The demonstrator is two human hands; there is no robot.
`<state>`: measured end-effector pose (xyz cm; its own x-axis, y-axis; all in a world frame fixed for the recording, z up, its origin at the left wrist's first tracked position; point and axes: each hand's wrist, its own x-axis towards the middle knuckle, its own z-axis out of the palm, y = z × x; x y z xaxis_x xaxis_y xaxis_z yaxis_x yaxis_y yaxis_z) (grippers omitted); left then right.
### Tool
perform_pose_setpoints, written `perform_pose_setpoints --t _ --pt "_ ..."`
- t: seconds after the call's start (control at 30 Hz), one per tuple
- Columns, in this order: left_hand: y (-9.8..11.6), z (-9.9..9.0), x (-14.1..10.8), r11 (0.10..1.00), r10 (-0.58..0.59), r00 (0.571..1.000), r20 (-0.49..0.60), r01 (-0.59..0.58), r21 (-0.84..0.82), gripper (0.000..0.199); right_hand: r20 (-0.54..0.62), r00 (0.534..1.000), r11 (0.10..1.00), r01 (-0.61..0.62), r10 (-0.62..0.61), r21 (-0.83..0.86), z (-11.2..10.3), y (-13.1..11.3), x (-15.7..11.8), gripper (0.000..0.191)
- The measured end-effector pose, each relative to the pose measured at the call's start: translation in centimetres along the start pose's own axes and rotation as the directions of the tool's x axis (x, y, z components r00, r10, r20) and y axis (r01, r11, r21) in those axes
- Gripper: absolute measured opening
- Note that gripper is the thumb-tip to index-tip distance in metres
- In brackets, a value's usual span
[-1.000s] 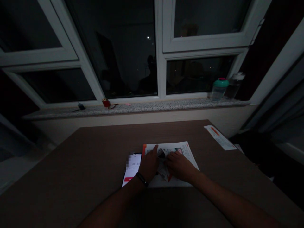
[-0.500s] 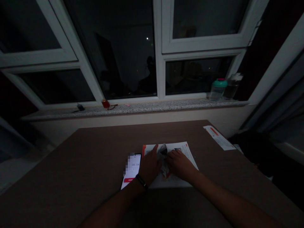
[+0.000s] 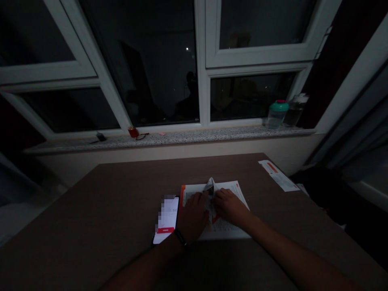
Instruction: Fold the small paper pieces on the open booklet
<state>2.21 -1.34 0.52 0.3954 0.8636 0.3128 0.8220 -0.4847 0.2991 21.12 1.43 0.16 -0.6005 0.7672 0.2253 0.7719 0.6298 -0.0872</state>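
grip: left hand point(image 3: 191, 216) and right hand point(image 3: 229, 206) pressed down, pinch unclear | folded paper flap point(image 3: 209, 186) tilted up between them | printed sheet point(image 3: 230, 193) beneath, flat on bench point(image 3: 100, 210)

looks like you're in a room at home, night-dark glass in your white-framed window point(image 3: 163, 60), speckled stone windowsill point(image 3: 182, 138), drink bottle point(image 3: 276, 115) and small odds and ends on it, plain brown wood-look counter point(image 3: 91, 202) right under you
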Motion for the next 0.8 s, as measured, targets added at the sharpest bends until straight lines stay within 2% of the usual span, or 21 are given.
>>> perform_pose_setpoints --t 0.2,0.4,0.6,0.8 --pt "0.2 0.02 -0.14 0.991 0.119 0.992 0.048 -0.116 -0.062 0.054 -0.005 1.0 0.998 -0.013 0.013 0.062 -0.01 0.43 0.03 0.015" --pt "-0.07 0.39 -0.29 0.977 0.193 0.98 0.04 -0.189 -0.1 0.053 -0.029 0.999 0.994 -0.037 0.04 0.106 -0.14 0.59 -0.07 0.015" --pt "0.04 0.18 -0.24 0.972 0.218 0.975 0.045 -0.212 -0.102 0.046 -0.073 0.996 0.988 -0.029 0.041 0.154 0.03 0.66 -0.25 0.03" --pt "0.0 0.3 -0.23 0.971 0.232 0.97 0.071 -0.226 -0.082 0.045 -0.06 0.998 0.994 -0.023 0.029 0.107 0.33 0.66 -0.09 0.038"
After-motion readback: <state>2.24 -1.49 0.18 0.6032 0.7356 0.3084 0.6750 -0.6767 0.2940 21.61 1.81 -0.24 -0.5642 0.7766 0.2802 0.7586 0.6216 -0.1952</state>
